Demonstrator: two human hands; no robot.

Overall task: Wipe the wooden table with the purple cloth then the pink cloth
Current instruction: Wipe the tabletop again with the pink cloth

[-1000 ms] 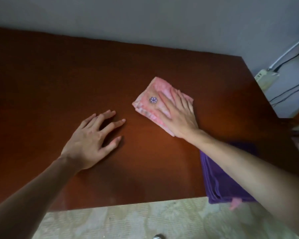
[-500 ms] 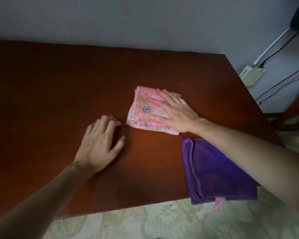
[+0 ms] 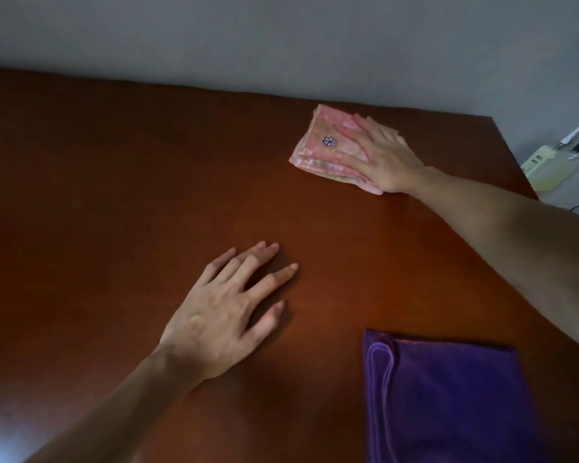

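No writing can be read anywhere; the only marking is a small purple flower stitched on the pink cloth. That cloth, folded and soft-looking, lies near the far right corner of the smooth reddish-brown table, pressed flat under the right hand, fingers spread, not gripping. The left hand rests open and empty on bare wood. The purple cloth, plush and folded square, lies at the near right.
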